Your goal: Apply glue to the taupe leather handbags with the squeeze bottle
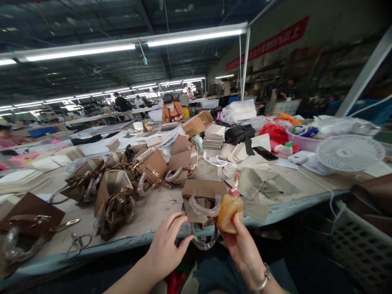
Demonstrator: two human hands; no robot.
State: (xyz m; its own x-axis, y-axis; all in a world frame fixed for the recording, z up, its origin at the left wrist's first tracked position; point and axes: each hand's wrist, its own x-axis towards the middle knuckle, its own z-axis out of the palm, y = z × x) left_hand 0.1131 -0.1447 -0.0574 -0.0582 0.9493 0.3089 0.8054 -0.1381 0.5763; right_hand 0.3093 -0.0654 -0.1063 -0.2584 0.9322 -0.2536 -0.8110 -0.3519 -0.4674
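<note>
My right hand [241, 249] is wrapped round a yellowish glue bottle [228, 212] with a red and white nozzle pointing up. Just left of it, at the table's front edge, lies a brown handbag [203, 189] with plastic-wrapped handles, one hanging over the edge. Beside that lower handle is my left hand [168, 245], its fingers apart and nothing in its grasp. Whether its thumb touches the handle, I cannot tell.
Several brown bags [153, 165] stand left of centre, with scissors [79, 243] near the front edge. Grey fabric pieces [260, 183], a phone [265, 153] and a white fan [350, 153] lie to the right. A person [173, 112] sits across the table.
</note>
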